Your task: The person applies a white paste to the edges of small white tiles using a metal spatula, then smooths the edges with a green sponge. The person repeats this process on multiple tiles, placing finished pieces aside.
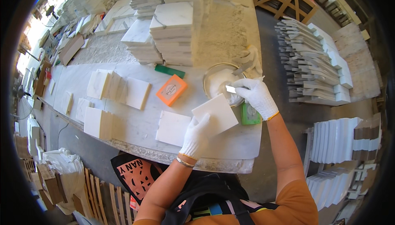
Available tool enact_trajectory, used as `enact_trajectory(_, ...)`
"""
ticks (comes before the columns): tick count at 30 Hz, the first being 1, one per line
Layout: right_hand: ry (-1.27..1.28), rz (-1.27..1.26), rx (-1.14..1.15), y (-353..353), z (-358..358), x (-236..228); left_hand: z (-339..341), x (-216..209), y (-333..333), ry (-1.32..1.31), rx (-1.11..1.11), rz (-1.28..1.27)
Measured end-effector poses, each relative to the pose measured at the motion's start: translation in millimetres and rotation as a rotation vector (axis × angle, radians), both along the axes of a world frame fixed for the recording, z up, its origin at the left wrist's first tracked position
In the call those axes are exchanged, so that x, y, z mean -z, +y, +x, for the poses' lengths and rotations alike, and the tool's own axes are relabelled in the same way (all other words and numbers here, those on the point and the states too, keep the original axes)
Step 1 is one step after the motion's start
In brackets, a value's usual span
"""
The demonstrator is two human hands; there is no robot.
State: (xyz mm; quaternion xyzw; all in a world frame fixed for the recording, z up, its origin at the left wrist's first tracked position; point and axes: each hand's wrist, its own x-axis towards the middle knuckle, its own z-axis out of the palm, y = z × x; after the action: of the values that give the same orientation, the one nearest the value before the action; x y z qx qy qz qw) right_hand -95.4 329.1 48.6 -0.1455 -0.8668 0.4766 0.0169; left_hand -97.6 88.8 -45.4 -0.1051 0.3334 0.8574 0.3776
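Note:
My left hand (195, 138), in a white knit glove, grips a square white stone tile (217, 116) and holds it tilted above the table. Between the fingers of my gloved right hand (257, 97) is a small flat scraper blade (230, 89), just over the near rim of a round metal bowl. White paste (219, 81) fills part of that bowl (204, 82), and a wider metal spatula (242, 68) rests across its far right side. Flat on the table beside my left hand lies another white tile (173, 127). A green sanding block (250, 114) sits below my right wrist.
An orange sanding block (171, 90) and a dark green bar (169, 70) lie left of the bowl. Several tiles stand in rows (101, 123) at the left. Tall tile stacks (173, 33) rise behind. A crumpled glove (252, 56) lies beyond the bowl. Stone pieces (314, 60) are piled right.

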Motion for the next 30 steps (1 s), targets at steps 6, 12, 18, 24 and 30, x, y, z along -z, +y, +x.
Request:
enact_trajectory(6, -0.049, -0.274, 0.15, -3, 12, -15, 1, -2, 0, 0.002, -0.008, 0.021)
enact_trajectory(12, -0.029, -0.291, 0.153, -12, 22, -35, 3, -7, 2, 0.01, -0.011, 0.003)
enact_trajectory(18, -0.025, -0.238, 0.138, -16, 26, -40, 5, -11, 2, 0.016, -0.016, -0.023)
enact_trajectory(24, 0.06, -0.147, 0.075, -17, 29, -34, 5, -10, 2, 0.035, -0.006, -0.037)
enact_trajectory(30, 0.098, -0.099, 0.074, -14, 29, -33, 6, -8, 2, 0.05, -0.005, -0.043)
